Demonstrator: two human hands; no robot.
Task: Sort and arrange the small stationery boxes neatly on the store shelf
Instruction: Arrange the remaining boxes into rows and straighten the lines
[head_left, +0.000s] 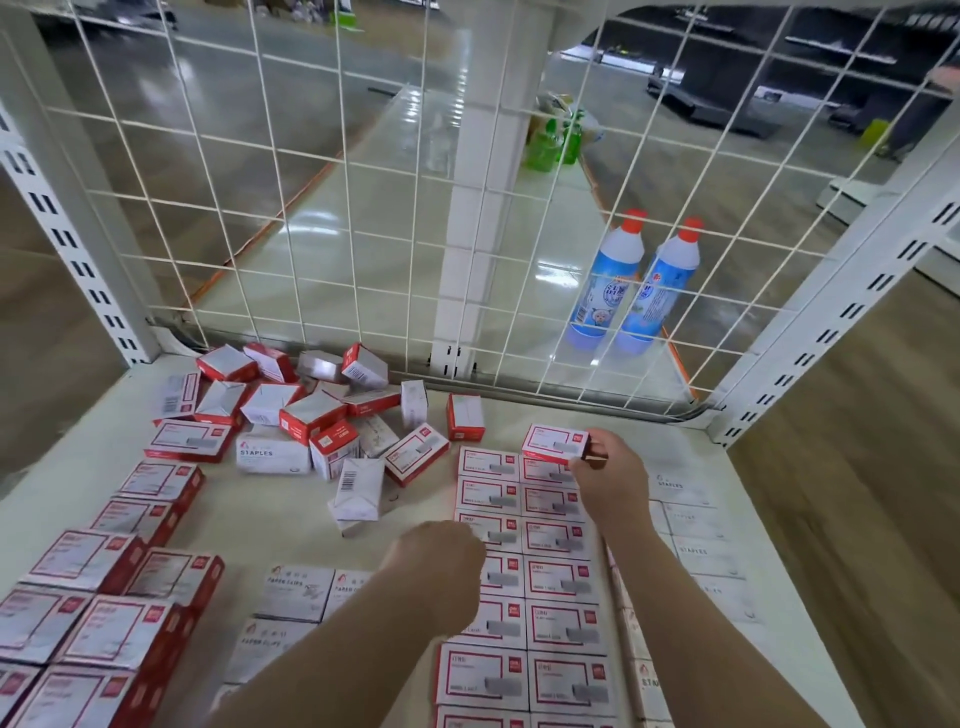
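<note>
Setting the red-and-white box (555, 442) down crooked at the far end of the two-column red rows (524, 566) looks the likeliest slip; could nudge neighbours out of line or overhang toward the white staples boxes (696, 525) just beside; could also brush the unsorted heap (306, 415) to the left. Held now in the right hand (608, 480), pinched at its near-right edge between thumb and fingers, slightly above the row's last box. Left hand (441, 566) curled loosely over the left column; cannot tell whether holding anything.

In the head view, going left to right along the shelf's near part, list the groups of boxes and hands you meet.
Large red-and-white boxes → white paper clip boxes → left hand → two-column red-and-white grid → white staples boxes.
</note>
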